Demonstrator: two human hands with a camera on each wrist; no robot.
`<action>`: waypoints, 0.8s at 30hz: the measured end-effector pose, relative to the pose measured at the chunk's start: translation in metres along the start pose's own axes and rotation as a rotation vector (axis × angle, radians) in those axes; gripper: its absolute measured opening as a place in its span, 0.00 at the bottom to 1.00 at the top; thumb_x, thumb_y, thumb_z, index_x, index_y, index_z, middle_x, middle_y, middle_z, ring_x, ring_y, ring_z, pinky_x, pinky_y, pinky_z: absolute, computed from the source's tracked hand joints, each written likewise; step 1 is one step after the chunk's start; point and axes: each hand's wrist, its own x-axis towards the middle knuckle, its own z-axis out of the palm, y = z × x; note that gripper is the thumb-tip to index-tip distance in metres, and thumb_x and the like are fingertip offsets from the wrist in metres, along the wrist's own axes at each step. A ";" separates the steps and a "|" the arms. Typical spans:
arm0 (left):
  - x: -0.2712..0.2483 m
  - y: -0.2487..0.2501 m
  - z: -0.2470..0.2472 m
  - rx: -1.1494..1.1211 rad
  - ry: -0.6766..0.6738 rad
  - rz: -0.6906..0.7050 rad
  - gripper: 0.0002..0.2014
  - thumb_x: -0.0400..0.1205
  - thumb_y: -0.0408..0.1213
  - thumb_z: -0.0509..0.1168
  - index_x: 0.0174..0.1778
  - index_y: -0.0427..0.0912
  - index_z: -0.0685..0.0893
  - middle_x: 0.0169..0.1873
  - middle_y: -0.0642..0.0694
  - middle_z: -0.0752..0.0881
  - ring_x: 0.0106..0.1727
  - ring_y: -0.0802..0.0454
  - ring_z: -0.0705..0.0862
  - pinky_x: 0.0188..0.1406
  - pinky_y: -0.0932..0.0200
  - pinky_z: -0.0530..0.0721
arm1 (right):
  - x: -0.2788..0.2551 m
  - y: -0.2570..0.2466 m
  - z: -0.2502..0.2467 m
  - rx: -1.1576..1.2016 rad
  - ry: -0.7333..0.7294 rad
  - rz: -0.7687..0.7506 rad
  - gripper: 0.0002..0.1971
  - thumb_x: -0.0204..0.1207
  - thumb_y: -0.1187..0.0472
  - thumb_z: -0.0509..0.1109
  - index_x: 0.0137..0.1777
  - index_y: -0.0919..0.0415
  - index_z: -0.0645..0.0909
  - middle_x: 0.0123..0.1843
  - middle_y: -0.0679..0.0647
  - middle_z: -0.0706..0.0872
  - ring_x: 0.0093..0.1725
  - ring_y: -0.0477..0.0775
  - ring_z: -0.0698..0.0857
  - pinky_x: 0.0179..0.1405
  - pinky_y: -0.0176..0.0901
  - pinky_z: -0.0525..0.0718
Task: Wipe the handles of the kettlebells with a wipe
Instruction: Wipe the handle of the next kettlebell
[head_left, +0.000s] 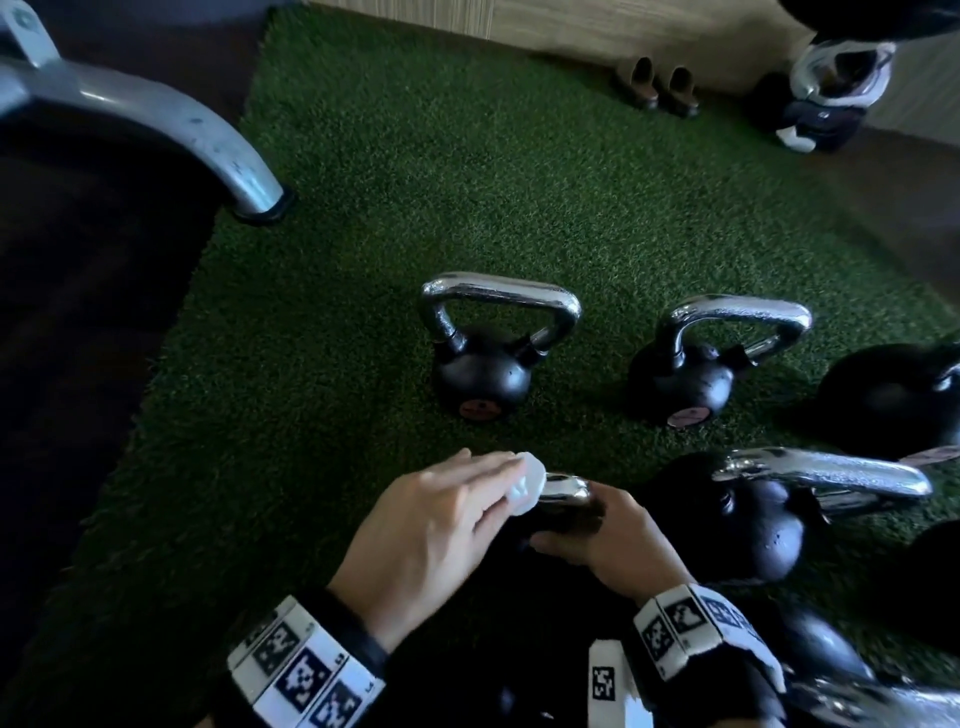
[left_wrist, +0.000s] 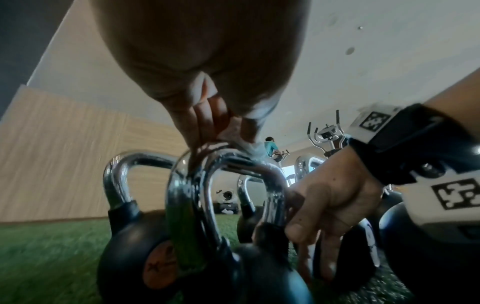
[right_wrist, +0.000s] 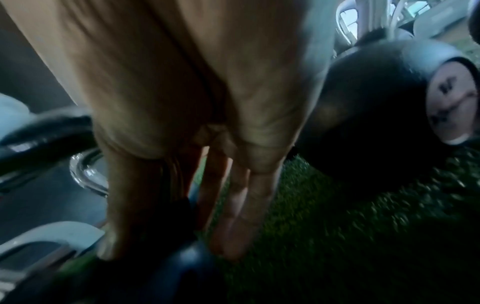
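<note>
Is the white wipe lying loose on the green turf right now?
No, the left hand presses the white wipe against the chrome kettlebell handle.

The light is dim, bright glare lies on the chrome kettlebell handles (head_left: 498, 293), the near corners sink into shadow, the right wrist view is strongly blurred, and straight lines bend at the edges.

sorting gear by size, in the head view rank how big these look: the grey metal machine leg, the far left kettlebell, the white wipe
1. grey metal machine leg, though it sits near the camera, so real size is unsure
2. far left kettlebell
3. white wipe, partly hidden under the left hand
</note>
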 end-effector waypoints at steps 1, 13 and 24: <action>-0.002 -0.003 0.002 -0.007 0.013 0.017 0.18 0.79 0.31 0.79 0.66 0.42 0.91 0.64 0.54 0.91 0.61 0.61 0.91 0.68 0.59 0.85 | 0.002 0.003 0.006 0.061 0.019 0.000 0.31 0.49 0.38 0.89 0.57 0.37 0.90 0.50 0.38 0.94 0.54 0.40 0.92 0.64 0.47 0.88; -0.033 -0.035 0.000 -0.232 0.239 -0.199 0.11 0.83 0.31 0.75 0.60 0.41 0.93 0.61 0.68 0.88 0.61 0.69 0.89 0.62 0.67 0.87 | 0.008 0.015 0.026 0.225 0.132 0.038 0.16 0.58 0.52 0.92 0.45 0.48 0.93 0.40 0.40 0.95 0.41 0.37 0.92 0.46 0.35 0.88; -0.070 -0.062 0.016 -0.572 0.112 -0.493 0.13 0.79 0.39 0.72 0.56 0.61 0.94 0.58 0.64 0.91 0.58 0.58 0.92 0.57 0.69 0.87 | 0.010 0.020 0.025 0.250 0.128 0.025 0.16 0.57 0.51 0.92 0.44 0.50 0.93 0.40 0.45 0.95 0.42 0.43 0.93 0.50 0.43 0.91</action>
